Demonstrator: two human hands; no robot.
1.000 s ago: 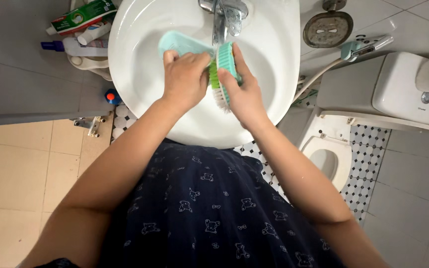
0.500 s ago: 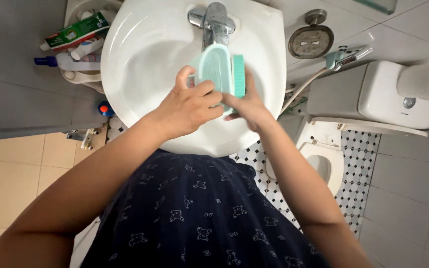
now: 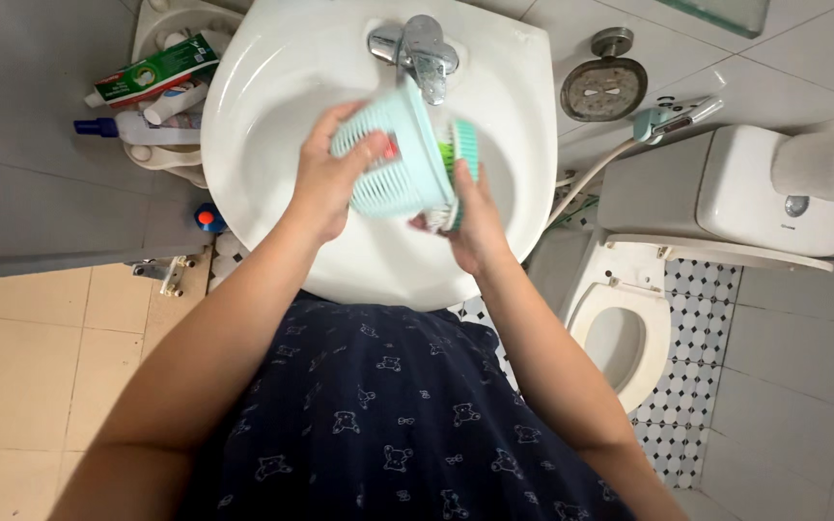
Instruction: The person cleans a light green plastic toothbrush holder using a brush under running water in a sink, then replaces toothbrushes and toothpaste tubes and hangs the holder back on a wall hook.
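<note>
We were mid-scrub over the white sink (image 3: 272, 106): our left hand (image 3: 325, 188) gripped the slotted mint-green basket (image 3: 388, 159) tilted under the faucet (image 3: 417, 48), while our right hand (image 3: 470, 227) closed around the scrub brush (image 3: 462, 159) against its rim. Next, we judged, called for turning the basket to unscrubbed slots.

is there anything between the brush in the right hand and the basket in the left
Nothing visible. The left hand holds the slotted mint basket over the sink; the right hand holds the scrub brush right against it, below the tap.
</note>
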